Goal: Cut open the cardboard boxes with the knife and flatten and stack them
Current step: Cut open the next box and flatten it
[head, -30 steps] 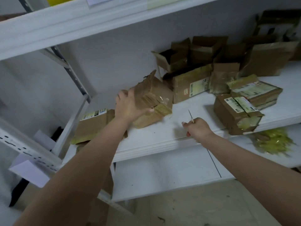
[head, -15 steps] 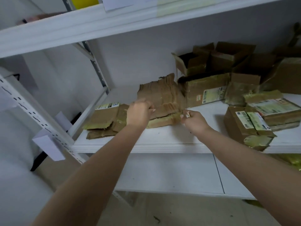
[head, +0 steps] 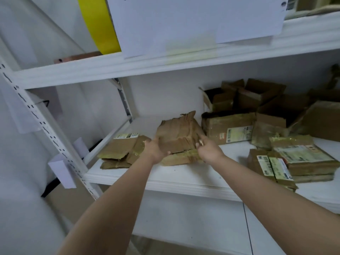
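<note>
A crushed brown cardboard box (head: 178,133) lies on the white shelf (head: 184,176), its torn flap sticking up at the back. My left hand (head: 155,150) grips the box's left front edge. My right hand (head: 208,150) presses against the box's right front corner, closed around the small knife (head: 201,143), of which only a pale tip shows by the fingers. To the left lies a low stack of flattened boxes (head: 121,150) with a label on top.
Open boxes (head: 241,96) and a taped, labelled box (head: 230,129) stand at the back right. Sealed labelled boxes (head: 296,161) sit at the right front. An upper shelf (head: 165,63) carries a yellow roll (head: 99,24) and a white sheet (head: 184,19). A perforated post (head: 46,126) runs on the left.
The box went from upright in my left hand to lying pressed down on the shelf. My right hand moved from the shelf's front edge to the box's right corner.
</note>
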Available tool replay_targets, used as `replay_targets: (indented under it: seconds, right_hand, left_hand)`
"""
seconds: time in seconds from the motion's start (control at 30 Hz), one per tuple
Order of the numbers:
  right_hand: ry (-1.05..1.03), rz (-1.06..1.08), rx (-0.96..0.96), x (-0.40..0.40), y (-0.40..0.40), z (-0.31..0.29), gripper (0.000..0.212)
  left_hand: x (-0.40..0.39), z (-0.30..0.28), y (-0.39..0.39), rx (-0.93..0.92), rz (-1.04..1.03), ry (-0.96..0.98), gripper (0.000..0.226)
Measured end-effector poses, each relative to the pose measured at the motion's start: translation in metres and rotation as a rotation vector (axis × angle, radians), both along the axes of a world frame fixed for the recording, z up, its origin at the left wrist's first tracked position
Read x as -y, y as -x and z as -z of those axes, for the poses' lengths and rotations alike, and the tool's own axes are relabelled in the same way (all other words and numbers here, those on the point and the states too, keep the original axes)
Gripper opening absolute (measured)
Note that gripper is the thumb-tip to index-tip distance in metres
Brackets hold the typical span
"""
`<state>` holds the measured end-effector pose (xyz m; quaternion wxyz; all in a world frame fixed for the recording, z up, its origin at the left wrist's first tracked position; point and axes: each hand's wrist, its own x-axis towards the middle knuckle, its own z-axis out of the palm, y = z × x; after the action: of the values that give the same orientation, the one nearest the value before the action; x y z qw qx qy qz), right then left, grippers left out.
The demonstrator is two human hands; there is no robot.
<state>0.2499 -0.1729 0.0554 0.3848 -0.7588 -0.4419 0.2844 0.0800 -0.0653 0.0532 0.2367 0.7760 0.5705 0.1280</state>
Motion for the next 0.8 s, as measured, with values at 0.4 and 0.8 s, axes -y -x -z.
replay_targets:
  seconds: [0.4, 0.8]
  right_hand:
    - [-0.278, 0.052, -0.020, 0.002, 0.005, -0.060, 0.047]
    - [0.046, 0.025, 0.116, 0.023, -0.014, -0.021, 0.049]
  left_hand:
    - [0.028, -0.081, 0.022, -0.043, -0.067, -0.290, 0.069]
    - [0.084, -0.043, 0.010, -0.448, 0.072, -0.163, 0.078]
